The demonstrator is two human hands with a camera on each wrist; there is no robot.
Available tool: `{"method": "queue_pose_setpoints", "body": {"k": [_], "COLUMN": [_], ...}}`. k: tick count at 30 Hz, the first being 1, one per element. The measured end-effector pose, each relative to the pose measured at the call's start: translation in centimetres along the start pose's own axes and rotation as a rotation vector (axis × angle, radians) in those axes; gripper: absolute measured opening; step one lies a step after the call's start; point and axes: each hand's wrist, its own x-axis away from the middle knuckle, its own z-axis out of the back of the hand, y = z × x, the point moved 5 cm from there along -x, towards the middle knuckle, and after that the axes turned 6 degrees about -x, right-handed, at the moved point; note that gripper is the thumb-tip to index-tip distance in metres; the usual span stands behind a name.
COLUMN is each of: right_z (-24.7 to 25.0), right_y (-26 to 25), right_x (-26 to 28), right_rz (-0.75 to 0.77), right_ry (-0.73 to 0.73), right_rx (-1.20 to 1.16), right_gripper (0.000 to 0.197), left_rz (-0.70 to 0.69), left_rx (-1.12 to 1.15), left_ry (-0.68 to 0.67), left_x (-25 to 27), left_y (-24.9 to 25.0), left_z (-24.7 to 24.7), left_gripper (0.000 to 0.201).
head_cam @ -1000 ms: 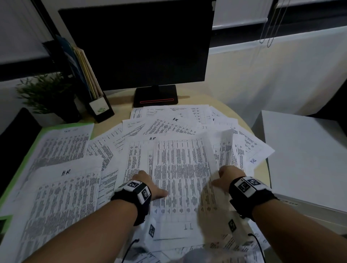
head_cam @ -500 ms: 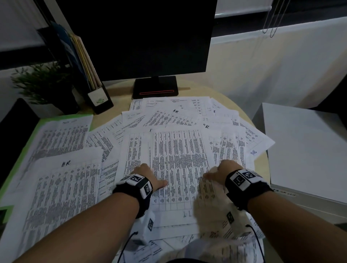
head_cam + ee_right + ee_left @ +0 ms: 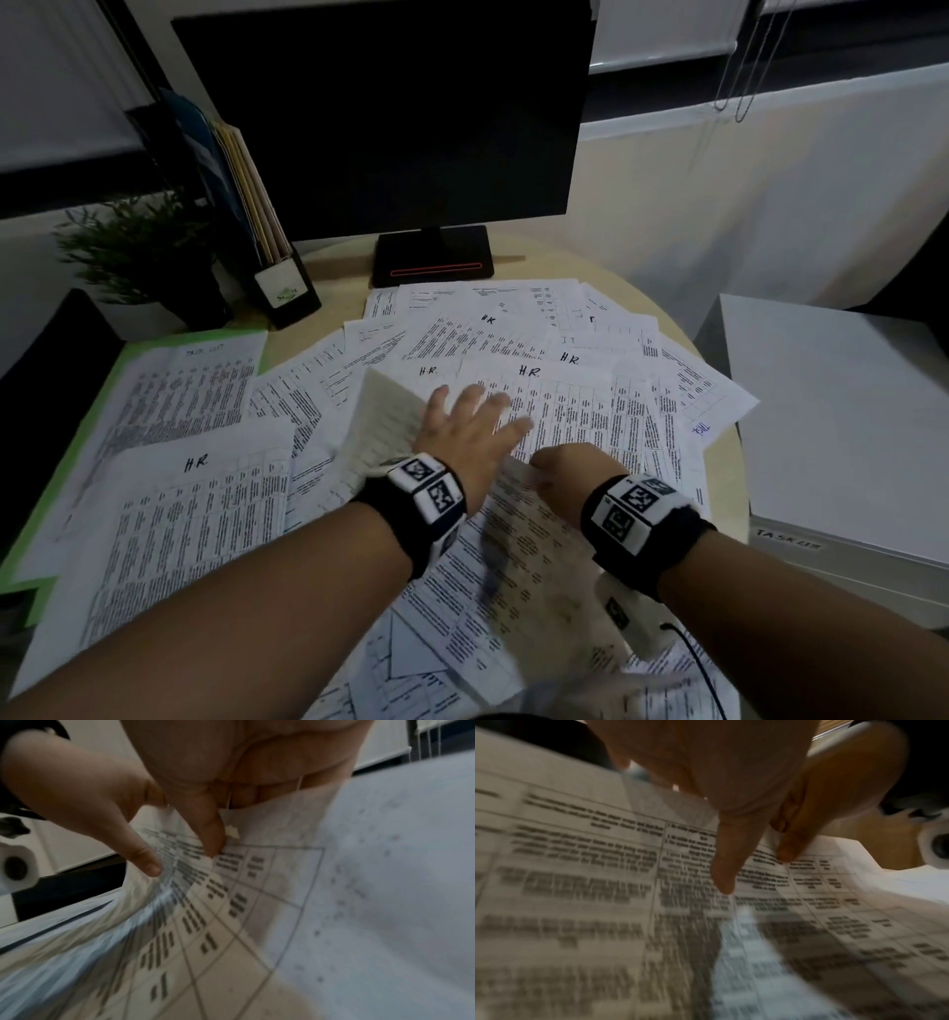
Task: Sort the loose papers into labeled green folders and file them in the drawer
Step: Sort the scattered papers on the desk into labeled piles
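Loose papers (image 3: 580, 406) fanned across the round desk (image 3: 339, 257), overlapping, several headed "H.R." by hand, a few "IT"
One printed sheet (image 3: 518, 539) lifted off the pile at centre front, curling and blurred, its far edge pinched between thumb and fingers (image 3: 210, 833) of the right hand (image 3: 575, 473)
Left hand (image 3: 472, 431) just beside, fingers spread and straight, laid flat on the sheets; in the left wrist view fingertips (image 3: 725, 880) pressing down on a table of print
Another sheet (image 3: 385, 426) standing up on its edge just left of that hand
Further left, an open green folder (image 3: 97, 437) with a page marked "TASK LIST" lying in it, and an "H.R." sheet (image 3: 195, 519) overlapping its near part
Behind the pile, dark monitor (image 3: 390, 118) on its stand; left of it, upright file holder (image 3: 272, 252) with folders, then a small potted plant (image 3: 133, 252)
At right, beside the desk, white cabinet (image 3: 842, 421) with a label reading "TASK LIS…" on its front edge
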Motion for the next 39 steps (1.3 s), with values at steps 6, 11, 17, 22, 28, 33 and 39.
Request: {"method": "queue_pose_setpoints", "body": {"k": [6, 11, 17, 22, 28, 33, 39], "right_z": [0.9, 0.3, -1.5, -1.1, -0.9, -0.1, 0.2], "right_y": [2.7, 7.9, 6.9, 6.2, 6.8, 7.8, 7.5], "right_x": [-0.2, -0.4, -1.9, -2.9, -3.8, -3.7, -3.5], "right_rz": [-0.133, -0.414, -0.495, -0.510, -0.507, -0.488, -0.260], "right_ry": [0.035, 0.135, 0.050, 0.036, 0.100, 0.247, 0.267], "right_rx": [-0.064, -0.270, -0.390, -0.526, -0.768, -0.841, -0.574], "right_gripper": [0.016, 0.048, 0.064, 0.047, 0.056, 0.049, 0.008], "left_rz": [0.093, 0.436, 0.490, 0.436, 0.412, 0.448, 0.590], "left_rx": [0.076, 0.433, 0.658, 0.745, 0.829, 0.810, 1.026], "left_ry": [-0.252, -0.190, -0.277, -0.360, -0.311, -0.198, -0.122], "left_x": [-0.7, 0.4, 1.1, 1.7, 1.0, 0.5, -0.3], "left_y": [-3.7, -9.5, -8.8, -5.9, -5.4, -7.4, -8.6], "left_z": [0.3, -1.7, -4.6, -7.3, -7.4, -7.5, -8.4], "left_gripper": [0.016, 0.010, 0.043, 0.048, 0.044, 0.049, 0.063]}}
